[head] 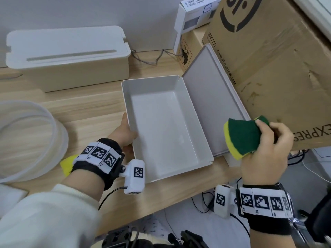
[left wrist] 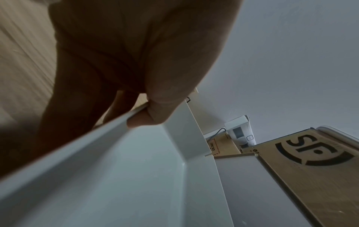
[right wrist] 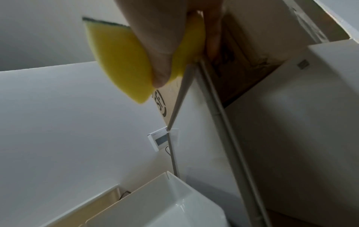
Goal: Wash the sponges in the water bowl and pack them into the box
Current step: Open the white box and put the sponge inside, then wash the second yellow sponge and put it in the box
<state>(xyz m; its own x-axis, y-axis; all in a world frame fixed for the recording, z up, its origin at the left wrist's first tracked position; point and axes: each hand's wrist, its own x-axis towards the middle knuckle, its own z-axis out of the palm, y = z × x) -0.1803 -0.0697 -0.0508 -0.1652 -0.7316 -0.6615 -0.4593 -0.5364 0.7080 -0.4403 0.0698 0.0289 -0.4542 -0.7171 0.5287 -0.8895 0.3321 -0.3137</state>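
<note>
**Sponge held beside the open box**

The right hand (head: 265, 151) pinches a green-and-yellow sponge (head: 241, 136) just right of the empty box (head: 161, 126) on the bench (head: 89, 108). The left hand (head: 125, 133) grips the box's left wall. The sponge bends under the fingers, so it looks soft and light; hold it by its edges.

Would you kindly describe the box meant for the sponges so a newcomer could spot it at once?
On the wooden desk, right of the round translucent water bowl, lies an open light-grey box. The left hand grips its left rim. Unlike the closed cream box behind, its lid leans against the cardboard carton.
</note>
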